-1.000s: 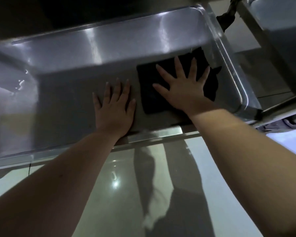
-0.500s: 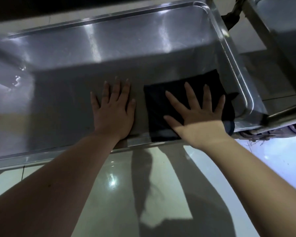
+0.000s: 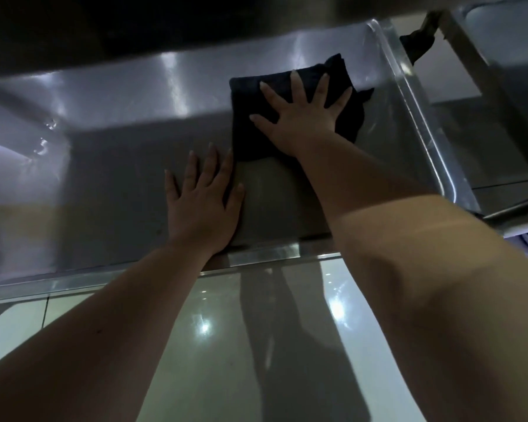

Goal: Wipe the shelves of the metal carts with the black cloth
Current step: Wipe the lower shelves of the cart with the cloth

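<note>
The folded black cloth [image 3: 247,117] lies flat on the metal cart's lower shelf [image 3: 119,166], toward its far right corner. My right hand [image 3: 302,117] presses down on the cloth with its fingers spread and straight. Flat on the bare metal near the shelf's front rim rests my left hand [image 3: 203,205], fingers straight, just left of and nearer than the cloth. Part of the cloth is hidden under my right palm.
The shelf has a raised rim [image 3: 415,95] along its right side and a front lip [image 3: 265,257]. A dark upper shelf [image 3: 165,22] overhangs at the top. A second metal cart [image 3: 500,86] stands to the right. Glossy floor tiles [image 3: 226,345] lie below.
My right hand has pushed the cloth away from the front rim toward the shelf's far side. My left hand has stayed in place on the metal.
</note>
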`<state>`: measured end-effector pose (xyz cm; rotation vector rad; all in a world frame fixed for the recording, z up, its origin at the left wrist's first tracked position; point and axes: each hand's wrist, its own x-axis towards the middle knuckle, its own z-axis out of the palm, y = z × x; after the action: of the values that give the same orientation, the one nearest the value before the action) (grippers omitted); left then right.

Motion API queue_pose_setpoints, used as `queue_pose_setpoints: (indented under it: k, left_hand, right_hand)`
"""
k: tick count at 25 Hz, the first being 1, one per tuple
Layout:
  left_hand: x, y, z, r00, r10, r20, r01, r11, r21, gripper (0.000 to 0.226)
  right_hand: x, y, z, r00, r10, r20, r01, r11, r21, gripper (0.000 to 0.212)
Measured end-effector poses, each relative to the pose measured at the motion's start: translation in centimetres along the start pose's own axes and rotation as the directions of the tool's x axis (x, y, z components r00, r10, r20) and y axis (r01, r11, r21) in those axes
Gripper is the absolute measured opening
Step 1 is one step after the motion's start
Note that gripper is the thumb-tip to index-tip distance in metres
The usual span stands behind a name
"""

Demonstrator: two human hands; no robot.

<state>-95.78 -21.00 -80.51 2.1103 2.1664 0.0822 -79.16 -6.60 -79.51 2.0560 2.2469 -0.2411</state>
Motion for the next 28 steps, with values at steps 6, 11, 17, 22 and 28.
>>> queue_pose_setpoints:
  k: [6, 11, 17, 22, 28]
  left_hand:
    - [0.0, 0.3, 0.1, 1.000, -0.010, -0.010, 0.010, 1.000, -0.011, 0.059]
    - [0.1, 0.3, 0.3, 1.000, -0.004, -0.022, 0.004, 1.000, -0.018, 0.059]
    - [0.1, 0.4, 0.4, 0.999, -0.006, -0.034, 0.006, 1.000, 0.005, 0.060]
    - [0.1, 0.4, 0.1, 1.000, 0.001, -0.018, 0.000, 1.000, 0.029, 0.059]
    - [0.1, 0.1, 0.3, 0.999, 0.013, -0.047, -0.012, 1.000, 0.017, 0.060]
  right_hand:
    - [0.8, 9.7, -1.5, 0.999, 0.044, -0.024, -0.043, 0.999, 0.017, 0.069]
    - [-2.4, 11.6, -0.3, 0.998, 0.045, -0.034, -0.046, 0.999, -0.024, 0.066]
    - [-13.7, 11.4, 2.0, 0.995, 0.089, -0.049, -0.087, 0.996, 0.036, 0.066]
    - [-16.1, 12.1, 1.3, 0.995, 0.091, 0.042, -0.092, 0.996, 0.010, 0.071]
    - [-10.1, 10.3, 1.2, 0.990, 0.042, -0.133, -0.051, 0.997, -0.064, 0.083]
